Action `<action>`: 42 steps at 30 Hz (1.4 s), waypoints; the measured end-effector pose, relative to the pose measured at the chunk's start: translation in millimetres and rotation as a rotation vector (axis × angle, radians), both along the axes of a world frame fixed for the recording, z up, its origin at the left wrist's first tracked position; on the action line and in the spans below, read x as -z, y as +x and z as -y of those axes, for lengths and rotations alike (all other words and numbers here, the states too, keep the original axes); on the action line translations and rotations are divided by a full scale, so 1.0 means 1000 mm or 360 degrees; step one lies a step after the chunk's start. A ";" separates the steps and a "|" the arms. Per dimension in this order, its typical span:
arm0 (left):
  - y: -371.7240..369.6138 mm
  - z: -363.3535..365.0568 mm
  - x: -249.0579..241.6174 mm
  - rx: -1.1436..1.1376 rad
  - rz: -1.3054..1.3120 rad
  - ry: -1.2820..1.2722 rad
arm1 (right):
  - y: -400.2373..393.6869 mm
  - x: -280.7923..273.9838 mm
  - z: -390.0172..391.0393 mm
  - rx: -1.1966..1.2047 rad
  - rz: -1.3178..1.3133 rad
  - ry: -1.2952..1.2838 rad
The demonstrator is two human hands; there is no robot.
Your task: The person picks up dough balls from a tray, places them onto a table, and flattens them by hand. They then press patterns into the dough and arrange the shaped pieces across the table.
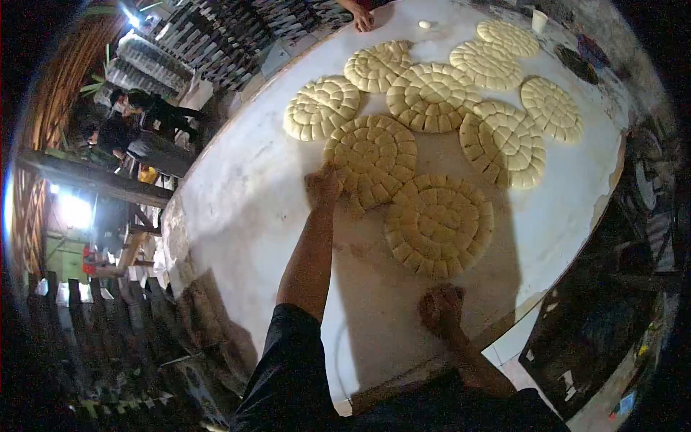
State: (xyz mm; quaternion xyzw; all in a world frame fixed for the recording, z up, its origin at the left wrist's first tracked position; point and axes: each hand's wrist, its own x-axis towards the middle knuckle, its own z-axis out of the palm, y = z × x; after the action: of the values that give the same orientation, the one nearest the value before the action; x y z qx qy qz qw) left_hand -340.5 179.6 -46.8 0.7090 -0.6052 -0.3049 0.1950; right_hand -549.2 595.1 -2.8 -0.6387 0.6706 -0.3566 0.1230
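Observation:
My left hand [323,186] has its fingers curled at the lower left edge of a coil of cut dough [371,155]. The fingertips meet the dough there, and what lies between them is hidden. My right hand [440,308] is closed and in shadow, low over the table just below the nearest dough coil [439,225]. Whether it holds anything does not show. Both coils are flat, pale yellow spirals sliced into many small blocks, and they lie side by side on the white tabletop [252,201].
Several more dough coils [434,97] cover the far part of the table, with a small white lump [425,24] beyond. Another person's hand [363,19] rests at the far edge. A pale cup [538,21] stands at the far right. Two people [147,133] are off to the left.

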 end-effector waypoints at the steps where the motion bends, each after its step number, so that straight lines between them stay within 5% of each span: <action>1: 0.009 -0.006 0.004 -0.0086 -0.0043 -0.0044 | 0.002 0.000 0.003 0.0024 -0.0091 0.0089; 3: 0.028 -0.037 0.010 -0.0325 -0.0027 -0.0201 | 0.006 -0.001 0.008 0.0061 -0.0292 0.0249; 8: 0.033 -0.176 -0.037 -0.0739 0.0127 -0.0300 | 0.008 0.000 0.016 0.0197 -0.0174 -0.0371; 10: 0.069 -0.208 0.008 -0.0386 0.0293 -0.0531 | 0.007 0.007 0.014 0.0162 -0.0116 -0.0403; 12: 0.090 -0.265 0.023 -0.0348 -0.0352 -0.0402 | 0.008 0.018 0.012 0.0056 0.0074 -0.0115; 14: 0.092 -0.337 0.003 -0.0563 -0.1810 0.0079 | 0.024 0.027 0.005 -0.0012 0.0378 0.0240; 17: 0.112 -0.428 0.005 -0.0147 -0.2040 0.0002 | 0.114 -0.009 -0.043 -0.0465 0.0703 0.0323; 20: 0.118 -0.502 -0.051 -0.0131 -0.2113 -0.0004 | 0.194 -0.015 -0.091 -0.0343 0.1066 0.0449; 23: 0.167 -0.525 -0.003 0.0120 -0.0882 -0.0519 | 0.198 -0.011 -0.111 -0.0413 0.0606 0.0262; 26: 0.205 -0.561 0.005 0.0037 -0.0290 -0.0976 | 0.176 -0.023 -0.127 -0.0475 0.0587 0.0245; 28: 0.228 -0.583 0.013 -0.0023 -0.0008 -0.1082 | 0.148 -0.022 -0.128 0.0040 0.1196 0.0256; 30: 0.237 -0.606 0.008 0.0332 0.0455 -0.0978 | 0.108 -0.054 -0.126 0.0086 0.0898 0.0279; 32: 0.235 -0.615 -0.028 0.0881 0.0975 -0.0850 | 0.051 -0.020 -0.116 -0.0644 -0.0231 -0.0140; 33: 0.231 -0.604 -0.065 0.0968 0.1023 -0.0839 | 0.035 -0.018 -0.104 -0.0989 -0.0809 -0.0353; 35: 0.205 -0.575 -0.139 0.0806 0.0752 -0.0815 | 0.021 -0.015 -0.069 -0.0960 -0.0754 -0.0282; 39: 0.159 -0.488 -0.087 0.0008 0.0250 -0.0913 | 0.074 -0.021 0.003 -0.0663 -0.0104 -0.0279; 41: 0.122 -0.475 -0.067 -0.0269 0.0077 -0.0929 | 0.103 0.005 -0.009 -0.0773 -0.0087 -0.0043; 42: 0.112 -0.491 -0.059 -0.0062 0.0271 -0.0709 | 0.106 0.009 -0.029 -0.0941 -0.0300 -0.0034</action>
State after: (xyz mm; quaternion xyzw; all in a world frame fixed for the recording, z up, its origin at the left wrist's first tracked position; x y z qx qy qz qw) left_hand -228.7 670.9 12.3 0.6833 -0.6579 -0.0993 0.3007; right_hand -443.1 624.3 -11.6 -0.8376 0.4604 -0.2516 0.1521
